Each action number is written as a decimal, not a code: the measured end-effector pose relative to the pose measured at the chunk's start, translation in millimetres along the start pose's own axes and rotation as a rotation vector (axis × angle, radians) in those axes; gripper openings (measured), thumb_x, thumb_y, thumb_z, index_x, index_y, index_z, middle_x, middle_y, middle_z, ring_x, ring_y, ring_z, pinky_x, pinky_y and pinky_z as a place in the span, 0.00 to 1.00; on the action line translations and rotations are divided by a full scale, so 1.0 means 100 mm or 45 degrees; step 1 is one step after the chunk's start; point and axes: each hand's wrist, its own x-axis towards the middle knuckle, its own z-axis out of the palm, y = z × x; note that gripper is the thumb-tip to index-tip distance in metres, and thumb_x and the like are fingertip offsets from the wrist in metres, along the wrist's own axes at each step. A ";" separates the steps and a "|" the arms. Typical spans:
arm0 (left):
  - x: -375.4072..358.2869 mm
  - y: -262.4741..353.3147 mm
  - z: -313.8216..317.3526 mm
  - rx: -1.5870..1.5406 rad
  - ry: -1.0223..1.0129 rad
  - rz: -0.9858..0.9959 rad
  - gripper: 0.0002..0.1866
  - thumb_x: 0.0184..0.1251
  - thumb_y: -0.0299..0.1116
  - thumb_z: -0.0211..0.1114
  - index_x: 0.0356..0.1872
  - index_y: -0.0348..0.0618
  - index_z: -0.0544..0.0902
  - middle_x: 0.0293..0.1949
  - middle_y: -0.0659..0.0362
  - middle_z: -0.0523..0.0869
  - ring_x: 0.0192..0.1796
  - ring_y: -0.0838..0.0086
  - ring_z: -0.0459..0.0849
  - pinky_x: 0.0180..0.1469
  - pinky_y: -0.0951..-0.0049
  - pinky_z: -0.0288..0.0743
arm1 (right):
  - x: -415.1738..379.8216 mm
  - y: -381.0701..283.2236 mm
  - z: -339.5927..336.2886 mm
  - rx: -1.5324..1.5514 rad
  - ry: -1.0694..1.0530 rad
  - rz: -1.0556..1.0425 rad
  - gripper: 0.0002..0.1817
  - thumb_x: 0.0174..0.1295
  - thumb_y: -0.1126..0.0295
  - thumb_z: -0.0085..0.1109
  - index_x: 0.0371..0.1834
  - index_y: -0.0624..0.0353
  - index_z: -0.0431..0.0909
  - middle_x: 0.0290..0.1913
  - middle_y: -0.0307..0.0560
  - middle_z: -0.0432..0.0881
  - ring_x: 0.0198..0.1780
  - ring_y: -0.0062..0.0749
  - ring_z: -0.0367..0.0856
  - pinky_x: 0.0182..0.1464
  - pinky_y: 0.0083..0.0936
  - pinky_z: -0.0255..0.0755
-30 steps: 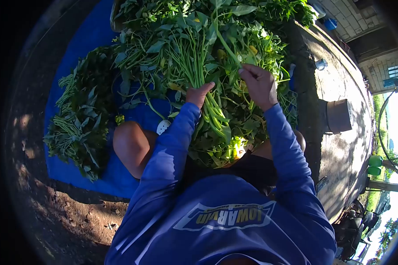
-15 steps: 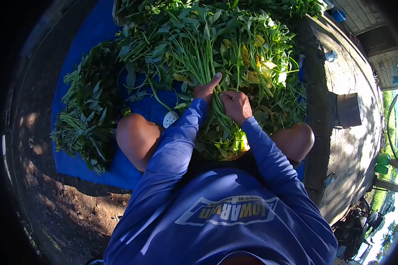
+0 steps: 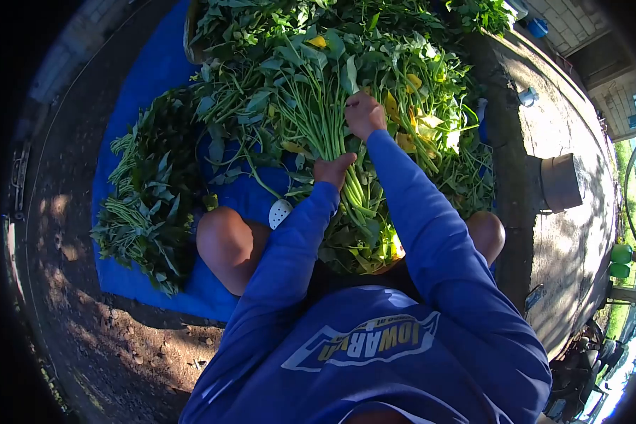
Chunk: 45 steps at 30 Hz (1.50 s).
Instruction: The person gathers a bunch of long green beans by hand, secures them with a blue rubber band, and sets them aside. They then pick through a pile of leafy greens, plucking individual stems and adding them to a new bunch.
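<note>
My left hand (image 3: 334, 169) is wrapped around the lower stems of a bunch of long-stemmed leafy greens (image 3: 325, 124), thumb across the front. The cut ends of the stems (image 3: 357, 201) fan out below that fist, towards my lap. Higher up, at the right side of the bunch, my right hand (image 3: 365, 115) has its fingers closed among the leaves. A broad leaf (image 3: 350, 74) sticks up just above its fingertips, and it seems pinched on that leafy stem. Yellowed leaves (image 3: 391, 106) show to the right of this hand.
A stack of bundled greens (image 3: 145, 205) lies on the blue tarp (image 3: 212, 293) to my left. More loose greens (image 3: 261, 28) are heaped at the far side. White perforated footwear (image 3: 279, 212) shows by my left knee. A concrete ledge (image 3: 512, 127) with a metal cylinder (image 3: 562, 182) runs along the right.
My right hand has moved from the stems beside my left hand up and away to the leaves. My left hand still grips the bunch, and the view has shifted slightly.
</note>
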 end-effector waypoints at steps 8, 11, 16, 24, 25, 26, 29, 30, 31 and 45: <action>-0.12 0.14 0.01 0.045 0.029 0.002 0.32 0.50 0.35 0.85 0.55 0.32 0.80 0.46 0.50 0.90 0.42 0.65 0.89 0.48 0.62 0.84 | 0.00 -0.09 -0.06 -0.031 -0.066 0.269 0.18 0.61 0.54 0.68 0.47 0.52 0.93 0.50 0.59 0.91 0.54 0.56 0.89 0.61 0.42 0.81; -0.14 0.07 0.07 0.123 0.198 0.195 0.38 0.53 0.38 0.85 0.62 0.31 0.76 0.55 0.47 0.87 0.52 0.63 0.88 0.56 0.63 0.82 | 0.02 -0.18 -0.06 -0.067 -0.173 0.214 0.19 0.61 0.52 0.69 0.48 0.53 0.93 0.51 0.58 0.91 0.54 0.56 0.89 0.61 0.44 0.81; -0.25 0.33 0.12 0.268 0.426 0.074 0.52 0.51 0.51 0.87 0.69 0.27 0.70 0.63 0.42 0.82 0.60 0.58 0.84 0.65 0.61 0.77 | 0.14 0.06 0.18 0.108 -0.252 0.183 0.20 0.62 0.55 0.69 0.52 0.55 0.91 0.49 0.60 0.91 0.53 0.55 0.90 0.59 0.42 0.82; -0.23 0.53 0.02 0.186 0.114 0.047 0.34 0.51 0.43 0.86 0.55 0.32 0.83 0.48 0.52 0.90 0.48 0.64 0.88 0.56 0.62 0.80 | 0.07 -0.18 0.22 0.525 -0.395 0.064 0.18 0.71 0.63 0.65 0.58 0.61 0.88 0.41 0.52 0.93 0.37 0.33 0.91 0.44 0.32 0.83; -0.23 0.55 0.01 0.217 0.123 0.050 0.25 0.52 0.36 0.82 0.49 0.34 0.86 0.41 0.53 0.90 0.40 0.64 0.88 0.48 0.62 0.81 | 0.09 -0.18 0.27 0.495 -0.450 0.014 0.18 0.72 0.64 0.65 0.59 0.61 0.88 0.38 0.47 0.92 0.31 0.25 0.87 0.40 0.29 0.82; -0.11 0.42 -0.07 0.152 0.081 0.018 0.26 0.50 0.34 0.83 0.49 0.33 0.85 0.41 0.53 0.90 0.39 0.65 0.87 0.47 0.62 0.81 | 0.07 -0.25 0.24 0.476 -0.494 0.037 0.18 0.72 0.62 0.65 0.58 0.61 0.88 0.39 0.47 0.92 0.33 0.28 0.88 0.41 0.29 0.82; 0.11 0.36 -0.29 0.010 0.013 -0.049 0.23 0.50 0.31 0.82 0.46 0.34 0.84 0.38 0.55 0.89 0.36 0.67 0.87 0.43 0.63 0.82 | 0.16 -0.37 0.02 0.352 -0.147 -0.242 0.22 0.70 0.61 0.69 0.62 0.61 0.86 0.38 0.45 0.90 0.34 0.26 0.87 0.41 0.26 0.83; 0.10 0.47 -0.32 -0.028 -0.024 -0.053 0.22 0.50 0.30 0.82 0.46 0.34 0.85 0.37 0.56 0.89 0.35 0.67 0.87 0.42 0.63 0.83 | 0.11 -0.41 -0.19 0.262 -0.169 -0.239 0.22 0.69 0.61 0.69 0.61 0.61 0.87 0.39 0.46 0.91 0.35 0.26 0.87 0.42 0.28 0.83; 0.09 0.60 -0.34 -0.067 -0.064 -0.055 0.22 0.51 0.30 0.82 0.46 0.34 0.85 0.37 0.56 0.89 0.35 0.68 0.87 0.41 0.63 0.84 | -0.08 -0.43 -0.49 0.171 -0.189 -0.238 0.21 0.68 0.60 0.69 0.59 0.61 0.88 0.40 0.47 0.91 0.35 0.26 0.88 0.43 0.29 0.83; 0.00 1.01 -0.20 -0.167 0.051 0.357 0.12 0.59 0.24 0.78 0.42 0.35 0.86 0.31 0.55 0.88 0.23 0.67 0.86 0.25 0.66 0.84 | -2.11 -0.09 -0.52 0.231 -0.092 -0.219 0.11 0.67 0.66 0.63 0.34 0.65 0.83 0.33 0.61 0.83 0.37 0.59 0.84 0.44 0.48 0.78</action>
